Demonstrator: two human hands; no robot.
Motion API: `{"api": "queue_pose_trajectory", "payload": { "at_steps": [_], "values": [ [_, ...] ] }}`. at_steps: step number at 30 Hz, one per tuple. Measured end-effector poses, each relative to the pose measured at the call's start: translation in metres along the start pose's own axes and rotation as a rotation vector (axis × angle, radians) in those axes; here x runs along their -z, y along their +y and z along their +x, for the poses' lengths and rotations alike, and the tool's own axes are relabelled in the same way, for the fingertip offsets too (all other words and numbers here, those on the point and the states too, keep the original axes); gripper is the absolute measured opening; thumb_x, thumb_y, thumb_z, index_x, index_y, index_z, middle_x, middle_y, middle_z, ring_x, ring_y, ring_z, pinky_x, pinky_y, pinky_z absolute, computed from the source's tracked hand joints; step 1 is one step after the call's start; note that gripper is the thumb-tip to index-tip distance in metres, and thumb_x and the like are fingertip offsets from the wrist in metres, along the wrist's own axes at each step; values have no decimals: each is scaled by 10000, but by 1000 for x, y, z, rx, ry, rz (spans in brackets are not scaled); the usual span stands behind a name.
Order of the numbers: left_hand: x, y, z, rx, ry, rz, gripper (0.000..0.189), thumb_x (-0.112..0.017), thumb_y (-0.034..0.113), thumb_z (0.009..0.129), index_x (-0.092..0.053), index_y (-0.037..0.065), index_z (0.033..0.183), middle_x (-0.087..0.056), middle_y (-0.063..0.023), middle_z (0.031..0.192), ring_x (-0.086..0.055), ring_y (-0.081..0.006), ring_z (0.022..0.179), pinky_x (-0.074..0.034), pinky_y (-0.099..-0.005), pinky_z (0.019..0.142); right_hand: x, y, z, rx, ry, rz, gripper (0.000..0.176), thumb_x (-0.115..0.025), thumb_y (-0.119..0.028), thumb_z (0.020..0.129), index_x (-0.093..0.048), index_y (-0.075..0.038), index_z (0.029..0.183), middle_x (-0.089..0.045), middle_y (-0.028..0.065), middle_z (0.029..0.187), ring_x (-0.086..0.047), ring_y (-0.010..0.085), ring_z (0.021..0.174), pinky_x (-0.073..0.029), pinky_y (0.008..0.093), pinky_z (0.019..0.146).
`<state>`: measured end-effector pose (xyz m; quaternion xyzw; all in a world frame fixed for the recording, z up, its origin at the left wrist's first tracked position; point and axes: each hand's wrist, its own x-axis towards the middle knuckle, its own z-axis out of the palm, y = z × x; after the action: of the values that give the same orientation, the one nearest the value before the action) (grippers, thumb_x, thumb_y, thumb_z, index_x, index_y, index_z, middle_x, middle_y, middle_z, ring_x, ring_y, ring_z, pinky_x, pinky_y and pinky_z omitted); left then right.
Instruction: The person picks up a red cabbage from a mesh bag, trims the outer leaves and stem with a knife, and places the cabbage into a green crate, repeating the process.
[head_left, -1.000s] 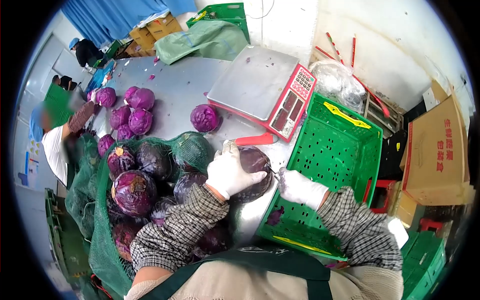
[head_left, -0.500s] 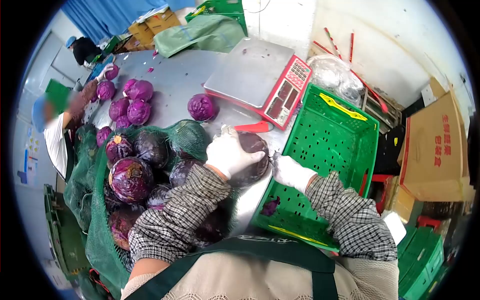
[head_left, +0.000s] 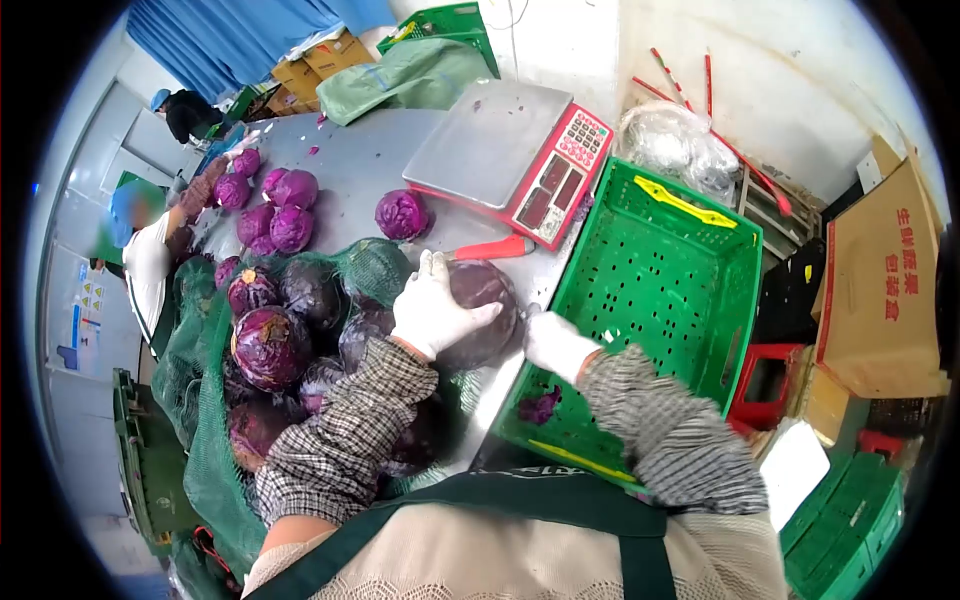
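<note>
A dark red cabbage point(head_left: 485, 310) rests on the metal table beside the green crate. My left hand point(head_left: 435, 312), in a white glove, grips its left side with the thumb stretched across it. At its right edge my right hand point(head_left: 558, 345), also gloved, is closed, fingertips against the cabbage; what they pinch is too small to make out. A red-handled tool point(head_left: 490, 248), its far end partly hidden, lies just behind the cabbage. To the left, a green mesh bag point(head_left: 205, 410) lies open around several unpeeled red cabbages point(head_left: 270, 348). A bright purple cabbage point(head_left: 402, 214) sits near the scale.
A red digital scale point(head_left: 505, 160) stands behind the hands. The green crate point(head_left: 655, 270) at right holds purple leaf scraps point(head_left: 540, 404). Several bright cabbages point(head_left: 290, 228) lie farther left, where a co-worker's gloved hand point(head_left: 243, 140) reaches. A carton point(head_left: 880, 285) stands far right.
Both my hands and the cabbage have shifted slightly left in view, and the right hand stays at the cabbage's edge. The view has turned a little. The co-worker's hand is still near the far cabbages.
</note>
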<state>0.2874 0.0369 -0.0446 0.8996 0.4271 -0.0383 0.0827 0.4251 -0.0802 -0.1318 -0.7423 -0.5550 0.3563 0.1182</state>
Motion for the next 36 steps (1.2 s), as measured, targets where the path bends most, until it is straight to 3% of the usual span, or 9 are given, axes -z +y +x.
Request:
{"api": "queue_pose_trajectory", "payload": {
  "at_steps": [3,7,11,13,17,26,28,32,36],
  "values": [
    [-5,2,-14,20,51,-22,1146,-706,644,619,-305,-107,1387,-324,-293,1439,-337,-339,1355,-285,-337,1114,-15,6,15,-166,55,161,357,-408,-153,920,-506,78,1174,-618,284,1064,-621,384,1007,-495,458,854],
    [-25,-31,-52,-261,284,-163,1155,-836,447,555,-267,-80,1410,-326,-287,1437,-349,-361,1345,-290,-368,1114,-72,49,31,138,153,122,302,-490,-101,868,-542,52,1122,-619,234,980,-609,346,901,-503,386,828],
    [-27,-45,-72,-460,317,-193,1175,-825,511,544,-292,-112,1386,-338,-328,1406,-343,-421,1333,-286,-420,1113,-77,23,0,90,159,494,300,-563,-134,908,-488,19,1155,-578,137,1116,-548,273,964,-449,316,873],
    [-29,-49,-76,-511,339,-205,1162,-832,502,548,-303,-120,1375,-351,-332,1394,-356,-428,1323,-294,-428,1107,-118,28,7,177,361,1334,244,-580,-113,911,-491,-17,1117,-607,63,958,-570,171,663,-471,287,581],
    [-31,-53,-75,-489,292,-218,1222,-858,475,527,-239,-77,1424,-278,-316,1447,-319,-408,1351,-265,-411,1118,-129,13,-13,-5,328,1624,209,-587,-112,906,-507,-31,1081,-558,10,692,-494,83,436,-390,228,384],
    [-27,-36,-89,-534,332,-172,1154,-840,475,561,-284,-99,1394,-309,-358,1405,-329,-466,1325,-277,-471,1105,-95,-14,-39,-84,302,1639,261,-534,-130,917,-503,-20,1151,-498,4,594,-472,102,407,-400,237,374],
    [-34,-32,-97,-573,313,-237,1213,-852,468,549,-217,-78,1426,-261,-369,1422,-300,-495,1328,-256,-491,1111,-82,-12,-61,-85,297,1633,301,-531,-129,918,-493,-15,1194,-495,-4,600,-485,96,427,-409,225,389],
    [-52,-31,-107,-476,76,-451,1381,-882,478,511,-40,-92,1446,-60,-314,1510,-98,-411,1422,-137,-428,1150,-64,-6,-90,60,484,1496,429,-551,-75,909,-435,-10,1317,-462,-35,637,-461,47,465,-407,190,447],
    [-19,12,-104,-313,64,-183,1432,-874,533,450,-51,-88,1445,-32,-327,1503,-59,-457,1413,-121,-562,1121,-68,-23,-93,157,744,901,308,-569,34,867,-520,-9,1168,-551,7,869,-548,94,779,-489,193,729]
  ]
}}
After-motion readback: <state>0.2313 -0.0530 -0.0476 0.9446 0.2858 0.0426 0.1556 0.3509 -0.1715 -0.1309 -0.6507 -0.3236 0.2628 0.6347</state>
